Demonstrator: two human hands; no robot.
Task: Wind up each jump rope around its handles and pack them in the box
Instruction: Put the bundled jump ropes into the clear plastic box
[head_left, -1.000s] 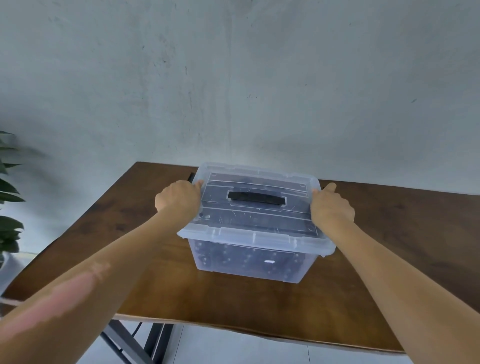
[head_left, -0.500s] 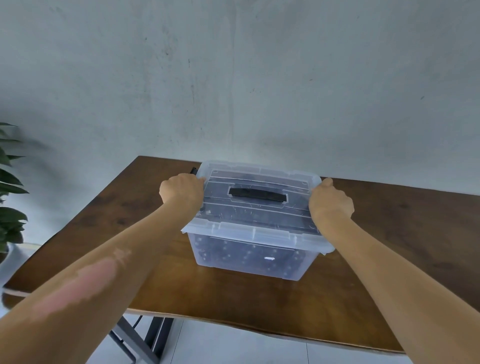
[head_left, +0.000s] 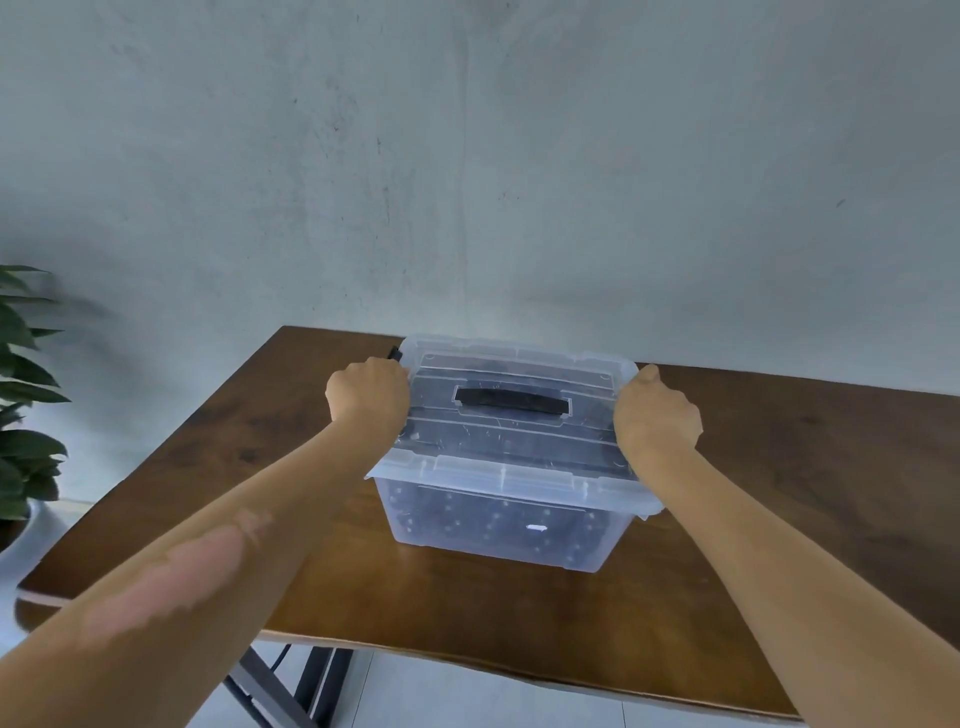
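Since the box (head_left: 511, 483) sits lidded mid-desk (head_left: 805, 493) with dark contents showing through, packing looks finished; the left hand (head_left: 368, 396) and right hand (head_left: 657, 420) each curl their grip over the lid (head_left: 511, 410) ends.

Your fingers on both the left hand (head_left: 368, 391) and right hand (head_left: 657, 410) curl out of sight over the box (head_left: 498, 525) sides. Its dark contents blur behind cloudy plastic. The tabletop (head_left: 467, 613) runs off the right edge, the plant (head_left: 26, 395) off the left.
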